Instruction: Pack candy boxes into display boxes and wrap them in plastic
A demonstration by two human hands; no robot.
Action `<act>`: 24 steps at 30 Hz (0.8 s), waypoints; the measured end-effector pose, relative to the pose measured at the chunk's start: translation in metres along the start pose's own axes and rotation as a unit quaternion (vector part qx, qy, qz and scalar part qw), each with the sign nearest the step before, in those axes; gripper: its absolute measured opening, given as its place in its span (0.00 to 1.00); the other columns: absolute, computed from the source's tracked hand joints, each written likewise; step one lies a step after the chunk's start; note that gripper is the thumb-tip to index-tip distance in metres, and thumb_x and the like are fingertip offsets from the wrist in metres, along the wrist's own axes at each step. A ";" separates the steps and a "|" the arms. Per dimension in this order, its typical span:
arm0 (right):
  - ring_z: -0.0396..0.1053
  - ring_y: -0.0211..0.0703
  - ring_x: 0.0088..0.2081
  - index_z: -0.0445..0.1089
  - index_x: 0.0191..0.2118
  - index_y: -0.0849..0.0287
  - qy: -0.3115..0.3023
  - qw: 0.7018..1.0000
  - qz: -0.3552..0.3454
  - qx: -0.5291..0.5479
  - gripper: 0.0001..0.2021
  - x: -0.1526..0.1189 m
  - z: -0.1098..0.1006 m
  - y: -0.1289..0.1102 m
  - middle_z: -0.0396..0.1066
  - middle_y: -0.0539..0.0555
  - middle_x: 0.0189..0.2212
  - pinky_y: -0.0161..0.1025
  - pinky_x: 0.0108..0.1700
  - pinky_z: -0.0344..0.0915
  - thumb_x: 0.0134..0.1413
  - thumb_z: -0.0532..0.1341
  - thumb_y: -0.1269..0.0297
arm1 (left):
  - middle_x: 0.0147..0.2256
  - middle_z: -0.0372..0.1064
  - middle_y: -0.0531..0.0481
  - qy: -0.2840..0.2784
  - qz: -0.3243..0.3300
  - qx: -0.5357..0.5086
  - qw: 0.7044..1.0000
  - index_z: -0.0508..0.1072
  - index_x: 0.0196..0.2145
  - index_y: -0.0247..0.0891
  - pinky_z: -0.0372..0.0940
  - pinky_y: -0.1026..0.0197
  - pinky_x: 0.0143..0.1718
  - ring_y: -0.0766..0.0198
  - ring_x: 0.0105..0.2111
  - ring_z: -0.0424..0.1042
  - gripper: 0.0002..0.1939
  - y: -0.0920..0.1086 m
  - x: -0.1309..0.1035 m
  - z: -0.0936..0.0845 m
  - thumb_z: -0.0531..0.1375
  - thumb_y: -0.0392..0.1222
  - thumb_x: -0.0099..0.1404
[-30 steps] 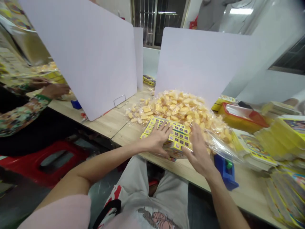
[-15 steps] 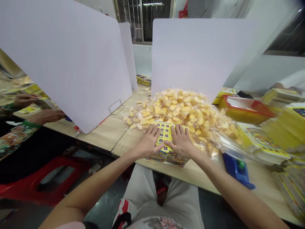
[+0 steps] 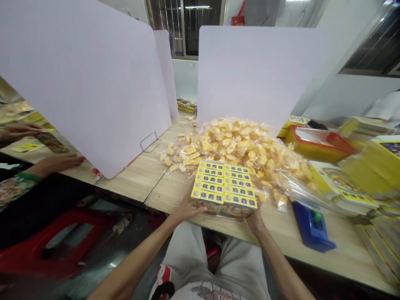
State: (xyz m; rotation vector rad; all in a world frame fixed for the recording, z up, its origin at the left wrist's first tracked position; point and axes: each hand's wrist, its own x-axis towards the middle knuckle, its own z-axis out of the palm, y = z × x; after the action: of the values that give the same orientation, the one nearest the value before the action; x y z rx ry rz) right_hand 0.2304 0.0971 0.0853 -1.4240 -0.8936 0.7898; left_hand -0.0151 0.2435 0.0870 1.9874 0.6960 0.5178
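A block of small yellow boxes (image 3: 223,185), set in two columns, is at the table's front edge. My left hand (image 3: 187,208) grips its left side, with the thumb on the front face and the other fingers hidden. At the right side, my right hand (image 3: 255,217) holds the block's lower front corner, its fingers mostly hidden behind the boxes. Just behind the block spreads a heap of yellow pieces in clear wrappers (image 3: 237,139).
A blue tape dispenser (image 3: 314,227) stands to the right, near flat yellow cartons (image 3: 343,187) and a red-rimmed yellow bin (image 3: 318,143). White partitions (image 3: 256,75) rise behind. At left, a co-worker's hands (image 3: 58,164) are beside another partition, above a red stool (image 3: 59,246).
My hands have moved from lying flat on top of the boxes to gripping the block's two sides. The co-worker's nearer hand has shifted, and a printed yellow piece shows beside it.
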 end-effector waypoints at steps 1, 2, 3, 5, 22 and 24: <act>0.73 0.62 0.48 0.73 0.50 0.51 0.000 1.000 0.010 0.013 0.45 0.000 0.003 0.000 0.78 0.59 0.41 0.59 0.47 0.70 0.51 0.34 0.26 | 0.53 0.70 0.42 0.015 -0.012 -0.031 0.999 0.64 0.59 0.41 0.60 0.40 0.60 0.47 0.57 0.66 0.36 0.005 0.001 0.004 0.62 0.60 0.57; 0.73 0.62 0.47 0.74 0.49 0.52 -0.009 1.000 0.015 0.022 0.47 0.000 0.004 -0.004 0.78 0.60 0.40 0.58 0.45 0.71 0.49 0.33 0.25 | 0.52 0.71 0.43 0.029 -0.021 -0.058 0.998 0.67 0.56 0.41 0.61 0.42 0.59 0.48 0.55 0.68 0.33 0.012 0.000 0.004 0.63 0.59 0.57; 0.73 0.62 0.47 0.75 0.48 0.53 -0.018 0.999 0.016 0.027 0.47 -0.001 0.001 -0.011 0.78 0.60 0.40 0.57 0.45 0.71 0.49 0.33 0.24 | 0.52 0.71 0.44 0.040 -0.024 -0.078 0.996 0.69 0.54 0.40 0.63 0.44 0.58 0.49 0.54 0.70 0.32 0.021 -0.002 0.002 0.64 0.58 0.56; 0.72 0.61 0.49 0.74 0.50 0.53 -0.045 0.999 0.012 0.013 0.43 -0.004 -0.013 -0.035 0.77 0.60 0.44 0.56 0.48 0.70 0.50 0.39 0.25 | 0.51 0.72 0.45 0.050 -0.031 -0.112 0.992 0.70 0.53 0.40 0.67 0.47 0.56 0.51 0.51 0.72 0.30 0.044 -0.008 -0.010 0.65 0.56 0.56; 0.75 0.48 0.34 0.76 0.41 0.56 -0.140 0.941 0.279 -0.131 0.33 0.056 -0.026 -0.087 0.78 0.57 0.38 0.41 0.33 0.69 0.53 0.51 0.31 | 0.47 0.75 0.40 -0.111 -0.302 -0.354 0.878 0.71 0.52 0.36 0.72 0.50 0.47 0.47 0.45 0.76 0.37 0.098 0.054 -0.034 0.72 0.55 0.47; 0.74 0.49 0.34 0.76 0.40 0.57 -0.135 0.942 0.265 -0.154 0.32 0.065 -0.025 -0.093 0.78 0.57 0.37 0.42 0.34 0.68 0.53 0.52 0.31 | 0.45 0.76 0.41 -0.100 -0.322 -0.345 0.876 0.71 0.52 0.38 0.73 0.51 0.46 0.47 0.44 0.77 0.37 0.092 0.066 -0.035 0.73 0.56 0.47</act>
State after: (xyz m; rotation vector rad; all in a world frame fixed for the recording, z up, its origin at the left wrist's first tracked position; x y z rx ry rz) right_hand 0.2767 0.1412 0.1824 -1.9035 -0.8740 1.3188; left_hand 0.0373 0.2720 0.1892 1.0311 0.8407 0.1106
